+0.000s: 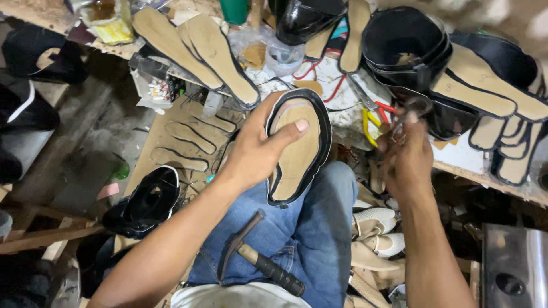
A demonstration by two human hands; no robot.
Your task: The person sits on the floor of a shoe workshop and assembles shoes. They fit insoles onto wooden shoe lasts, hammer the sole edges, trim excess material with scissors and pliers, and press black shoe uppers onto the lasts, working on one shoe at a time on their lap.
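A seated person in blue jeans (319, 228) works a shoe upper at a cluttered bench; the left hand (257, 151) is clamped on a black shoe with a tan insole (297, 148), sole side up, the thumb pressed flat across the insole and the fingers wrapped round the near edge; the shoe rests tilted against the person's knee, directly under and just right of that hand; the right hand (406, 162) is closed round a pair of metal pincers (412, 114), whose jaws rise above the knuckles, blurred, so how they stand cannot be told; the two hands are apart, the shoe lying between them; a hammer (262, 259) with a dark wrapped grip lies across the lap, below the left wrist; just beyond the right hand lie yellow-handled pliers (370, 122) and a red-handled tool (387, 107) on the bench top (474, 165); farther out from the right hand stand stacked black shoe uppers (408, 43) and a fan of tan insoles edged in black (502, 102); above the left hand two more lasted shoes (205, 48) lie sole up; to the left of the left forearm a finished black shoe (145, 202) sits on a sheet of cardboard cut with insole shapes (182, 137); pale shoe lasts (377, 234) are heaped beneath the right forearm.
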